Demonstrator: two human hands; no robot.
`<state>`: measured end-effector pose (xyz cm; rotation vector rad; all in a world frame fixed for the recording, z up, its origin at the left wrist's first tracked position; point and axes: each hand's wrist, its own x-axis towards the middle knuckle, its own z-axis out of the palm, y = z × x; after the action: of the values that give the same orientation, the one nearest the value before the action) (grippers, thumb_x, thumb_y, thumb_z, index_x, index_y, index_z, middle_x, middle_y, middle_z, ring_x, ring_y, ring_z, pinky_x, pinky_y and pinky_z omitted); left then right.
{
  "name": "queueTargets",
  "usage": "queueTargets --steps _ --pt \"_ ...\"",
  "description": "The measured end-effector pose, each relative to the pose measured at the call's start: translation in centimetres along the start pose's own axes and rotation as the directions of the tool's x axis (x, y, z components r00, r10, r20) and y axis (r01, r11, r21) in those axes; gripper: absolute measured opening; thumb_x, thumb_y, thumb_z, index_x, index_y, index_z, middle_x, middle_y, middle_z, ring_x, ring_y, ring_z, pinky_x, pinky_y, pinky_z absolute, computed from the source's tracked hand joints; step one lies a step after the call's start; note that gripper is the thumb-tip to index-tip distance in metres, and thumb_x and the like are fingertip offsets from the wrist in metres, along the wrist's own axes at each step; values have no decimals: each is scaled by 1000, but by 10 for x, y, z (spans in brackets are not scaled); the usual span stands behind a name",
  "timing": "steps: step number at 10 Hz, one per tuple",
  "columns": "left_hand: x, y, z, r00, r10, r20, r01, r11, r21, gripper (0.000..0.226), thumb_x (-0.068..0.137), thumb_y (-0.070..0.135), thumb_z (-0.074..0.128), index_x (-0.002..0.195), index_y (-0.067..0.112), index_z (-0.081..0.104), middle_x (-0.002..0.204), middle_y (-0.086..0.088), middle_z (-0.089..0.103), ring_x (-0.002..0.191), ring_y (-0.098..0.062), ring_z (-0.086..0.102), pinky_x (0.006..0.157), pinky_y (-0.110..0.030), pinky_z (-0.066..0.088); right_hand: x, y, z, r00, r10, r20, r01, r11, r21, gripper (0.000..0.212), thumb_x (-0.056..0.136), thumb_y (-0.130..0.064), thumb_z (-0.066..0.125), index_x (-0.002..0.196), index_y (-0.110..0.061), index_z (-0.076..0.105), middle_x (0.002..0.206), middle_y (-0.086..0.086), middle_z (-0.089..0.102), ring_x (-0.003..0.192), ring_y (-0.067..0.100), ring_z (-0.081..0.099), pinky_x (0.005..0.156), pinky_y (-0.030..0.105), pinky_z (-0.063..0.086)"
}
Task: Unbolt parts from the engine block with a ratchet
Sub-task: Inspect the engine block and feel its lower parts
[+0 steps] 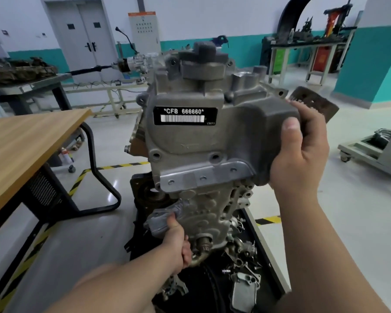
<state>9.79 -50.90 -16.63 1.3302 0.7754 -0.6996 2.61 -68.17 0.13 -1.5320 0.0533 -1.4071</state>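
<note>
Your right hand [303, 154] grips the upper right corner of the cast engine cover [190, 143], with the thumb on the front face and the fingers wrapped behind. Your left hand [178, 242] grips the cover's lower left edge, thumb on the front. The cover stands upright in the centre of view, its label plate [185, 115] reading "*CFB 666660*" facing you. Loose parts [244, 267] lie on the black tray [250, 219] beneath it. A wooden worktop [20, 150] stands to your left.
</note>
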Motion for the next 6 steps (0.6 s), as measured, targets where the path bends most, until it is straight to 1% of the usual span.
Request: queueTargets --steps 1,2,3,4,5,6 --pt "4 -5 5 999 37 10 -36 994 -100 71 73 89 33 63 18 34 48 5 24 31 -10 16 39 -12 11 -10 21 -15 995 -57 -81 49 994 -94 13 92 -23 45 103 -20 51 100 -1 55 89 0 53 79 16 43" --pt "7 -7 6 998 60 1 -59 985 -160 71 71 90 35 64 18 34 47 6 22 31 -10 14 38 -10 11 -14 57 -40 810 357 -465 -397 918 14 13 92 -25 39 80 -28 44 81 -6 46 75 16 43 70 31 41" --pt "6 -6 8 998 65 1 -64 980 -187 72 68 90 37 64 18 33 43 7 21 29 -10 14 36 -10 11 -37 91 -44 347 889 -299 -888 414 201 28 96 -11 36 70 -19 39 71 0 39 69 24 39 63 34 38" --pt "4 -5 9 998 58 5 -56 977 -205 72 68 91 36 64 19 32 41 6 20 27 -11 13 36 -9 11 -70 112 -11 141 989 50 -985 145 -89 21 100 -8 40 84 -12 53 88 6 54 80 25 59 79 36 47" --pt "5 -5 8 998 55 6 -53 980 -190 72 69 91 34 62 19 32 40 6 19 27 -11 13 36 -9 12 -111 123 11 163 983 88 -725 180 -665 35 101 -6 43 135 -4 51 137 17 54 119 25 56 97 34 44" --pt "7 -6 5 998 61 13 -59 985 -161 72 71 90 31 61 19 31 41 6 19 28 -11 13 37 -10 12 -126 139 22 -13 1000 23 -973 -7 -231 40 103 -9 37 140 1 46 143 21 49 75 6 45 72 21 42"
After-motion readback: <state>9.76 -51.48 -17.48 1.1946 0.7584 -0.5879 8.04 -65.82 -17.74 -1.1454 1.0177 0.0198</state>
